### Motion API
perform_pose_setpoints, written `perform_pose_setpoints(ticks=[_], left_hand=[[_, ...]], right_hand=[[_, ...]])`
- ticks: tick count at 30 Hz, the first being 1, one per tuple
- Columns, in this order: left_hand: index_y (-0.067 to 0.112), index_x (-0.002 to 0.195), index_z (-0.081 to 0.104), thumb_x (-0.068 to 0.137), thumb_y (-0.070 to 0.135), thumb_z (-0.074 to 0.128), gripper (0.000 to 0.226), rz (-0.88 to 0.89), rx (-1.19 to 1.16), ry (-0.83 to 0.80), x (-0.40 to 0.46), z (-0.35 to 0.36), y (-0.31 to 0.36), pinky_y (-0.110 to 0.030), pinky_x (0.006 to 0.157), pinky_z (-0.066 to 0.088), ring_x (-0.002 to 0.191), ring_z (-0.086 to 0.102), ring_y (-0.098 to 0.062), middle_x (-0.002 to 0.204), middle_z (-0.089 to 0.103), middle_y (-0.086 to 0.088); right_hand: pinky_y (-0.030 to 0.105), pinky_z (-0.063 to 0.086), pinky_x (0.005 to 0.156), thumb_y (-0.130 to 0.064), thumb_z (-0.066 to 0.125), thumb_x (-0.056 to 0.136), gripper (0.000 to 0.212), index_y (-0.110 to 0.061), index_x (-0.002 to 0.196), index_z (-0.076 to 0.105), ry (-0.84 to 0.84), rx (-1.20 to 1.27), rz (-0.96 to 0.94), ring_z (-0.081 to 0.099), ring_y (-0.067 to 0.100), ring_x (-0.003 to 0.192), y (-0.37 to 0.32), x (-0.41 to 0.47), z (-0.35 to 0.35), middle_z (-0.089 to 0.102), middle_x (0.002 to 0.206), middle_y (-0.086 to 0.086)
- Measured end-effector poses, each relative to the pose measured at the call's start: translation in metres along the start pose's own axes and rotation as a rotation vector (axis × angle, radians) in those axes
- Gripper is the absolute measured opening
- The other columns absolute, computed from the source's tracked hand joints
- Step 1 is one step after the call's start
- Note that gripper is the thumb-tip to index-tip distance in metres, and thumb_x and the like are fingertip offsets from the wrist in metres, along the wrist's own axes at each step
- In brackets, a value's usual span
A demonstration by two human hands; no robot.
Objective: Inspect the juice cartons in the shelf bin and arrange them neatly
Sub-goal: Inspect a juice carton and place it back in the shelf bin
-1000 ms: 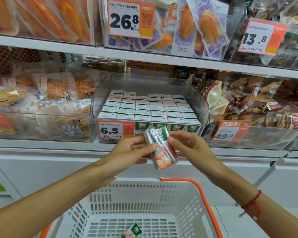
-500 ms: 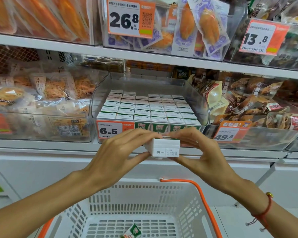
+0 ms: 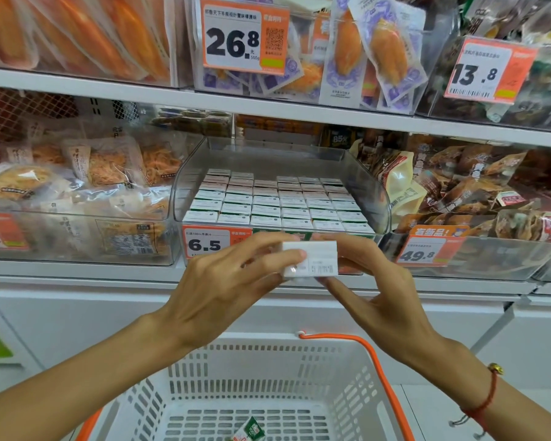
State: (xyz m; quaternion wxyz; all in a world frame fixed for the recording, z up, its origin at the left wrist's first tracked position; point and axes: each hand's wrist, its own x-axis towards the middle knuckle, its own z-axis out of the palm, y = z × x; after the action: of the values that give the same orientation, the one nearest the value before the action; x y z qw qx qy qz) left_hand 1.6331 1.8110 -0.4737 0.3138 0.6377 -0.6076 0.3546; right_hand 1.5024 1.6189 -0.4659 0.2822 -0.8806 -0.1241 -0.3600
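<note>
White carton end-on to the camera, pinched from both sides: left hand with fingertips on its left edge, thumb beneath; right hand gripping the right edge, thumb under, fingers over the top. Small print facing the viewer, blurred, unreadable. Held level, just in front of the bin and slightly below its front lip.

Beyond the knuckles, rows of cartons standing tops-up, packed in tidy ranks across most of the bin; some bare floor at the back. To the left of the left fingertips, price tag clipped on the bin front.

Below both wrists, basket with orange handle; one green-and-white carton lying on its floor at the bottom edge.

Probably mid-inspection of this single piece. Bin already looks orderly; held carton not yet returned, and the one in the basket possibly set aside or still waiting.
</note>
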Motion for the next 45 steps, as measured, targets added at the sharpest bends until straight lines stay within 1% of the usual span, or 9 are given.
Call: perform_pose_setpoints(ticks=[3, 6, 12, 17, 21, 26, 32, 39, 45], left_hand=[[0.047, 0.122, 0.050, 0.087, 0.044, 0.065, 0.038, -0.466, -0.519, -0.080, 0.005, -0.001, 0.010, -0.021, 0.073, 0.057, 0.098, 0.066, 0.001, 0.126, 0.056, 0.027], [0.045, 0.115, 0.056, 0.078, 0.035, 0.068, 0.040, -0.836, -0.953, -0.081, 0.011, 0.002, 0.015, -0.019, 0.060, 0.055, 0.095, 0.070, -0.005, 0.115, 0.065, 0.026], [0.045, 0.118, 0.058, 0.084, 0.033, 0.067, 0.038, -1.133, -1.092, -0.195, 0.011, 0.007, 0.020, -0.017, 0.050, 0.046, 0.104, 0.063, 0.003, 0.114, 0.068, 0.024], [0.041, 0.118, 0.060, 0.080, 0.039, 0.068, 0.039, -1.377, -1.235, -0.303, 0.015, 0.009, 0.026, -0.011, 0.040, 0.033, 0.097, 0.072, -0.012, 0.108, 0.074, 0.009], [0.027, 0.119, 0.067, 0.070, 0.039, 0.073, 0.052, -1.545, -1.383, -0.321, 0.016, 0.010, 0.021, -0.013, 0.045, 0.049, 0.092, 0.072, -0.014, 0.107, 0.075, -0.002], [0.021, 0.119, 0.067, 0.058, 0.063, 0.077, 0.075, -1.607, -1.471, -0.621, 0.015, 0.005, 0.014, -0.023, 0.057, 0.058, 0.099, 0.072, -0.020, 0.113, 0.073, -0.007], [0.027, 0.123, 0.054, 0.056, 0.076, 0.063, 0.084, -1.617, -1.374, -0.763, 0.012, 0.009, 0.017, -0.019, 0.055, 0.056, 0.097, 0.072, -0.013, 0.109, 0.075, -0.004], [0.014, 0.124, 0.060, 0.058, 0.047, 0.076, 0.076, -1.602, -1.417, -0.513, 0.014, 0.014, 0.022, -0.020, 0.069, 0.059, 0.095, 0.073, -0.016, 0.105, 0.075, -0.011], [0.053, 0.113, 0.047, 0.070, 0.012, 0.085, 0.070, -1.191, -1.009, -0.175, 0.007, 0.020, 0.027, -0.007, 0.062, 0.050, 0.101, 0.069, -0.014, 0.118, 0.061, 0.014]], right_hand=[[0.020, 0.047, 0.100, -0.034, 0.060, 0.095, 0.061, -0.036, 0.147, 0.029, -0.049, -0.011, 0.033, 0.053, -0.002, 0.124, -0.001, 0.003, 0.000, 0.046, 0.137, -0.035], [0.015, 0.042, 0.103, -0.035, 0.061, 0.093, 0.062, -0.038, 0.147, 0.031, -0.182, 0.034, 0.111, 0.038, -0.002, 0.136, 0.002, 0.004, -0.005, 0.032, 0.149, -0.031], [0.026, 0.043, 0.107, -0.040, 0.076, 0.076, 0.079, -0.045, 0.143, 0.036, -0.461, 0.287, 0.421, 0.050, -0.001, 0.127, 0.010, 0.013, -0.025, 0.052, 0.139, -0.024], [0.029, 0.047, 0.103, -0.050, 0.080, 0.066, 0.078, -0.041, 0.136, 0.047, -0.494, 0.350, 0.543, 0.056, 0.001, 0.122, 0.014, 0.014, -0.030, 0.060, 0.131, -0.023], [0.021, 0.051, 0.092, -0.057, 0.072, 0.076, 0.047, -0.043, 0.119, 0.062, -0.406, 0.321, 0.585, 0.062, -0.003, 0.110, 0.011, 0.013, -0.022, 0.067, 0.117, -0.025], [0.029, 0.057, 0.086, -0.076, 0.057, 0.062, 0.068, -0.024, 0.101, 0.074, -0.361, 0.387, 0.901, 0.071, 0.009, 0.092, 0.008, 0.016, -0.010, 0.076, 0.097, -0.006], [0.024, 0.058, 0.070, -0.080, 0.059, 0.056, 0.064, -0.030, 0.096, 0.069, -0.382, 0.470, 1.091, 0.074, 0.014, 0.083, 0.007, 0.015, -0.004, 0.077, 0.089, -0.003], [0.023, 0.057, 0.067, -0.065, 0.072, 0.060, 0.044, -0.030, 0.085, 0.080, -0.416, 0.628, 1.143, 0.074, 0.017, 0.089, 0.009, 0.017, -0.004, 0.077, 0.095, 0.001], [0.018, 0.056, 0.072, -0.030, 0.077, 0.068, 0.038, -0.022, 0.105, 0.074, -0.260, 0.751, 1.025, 0.072, 0.011, 0.086, 0.006, 0.013, 0.003, 0.076, 0.098, 0.002]])
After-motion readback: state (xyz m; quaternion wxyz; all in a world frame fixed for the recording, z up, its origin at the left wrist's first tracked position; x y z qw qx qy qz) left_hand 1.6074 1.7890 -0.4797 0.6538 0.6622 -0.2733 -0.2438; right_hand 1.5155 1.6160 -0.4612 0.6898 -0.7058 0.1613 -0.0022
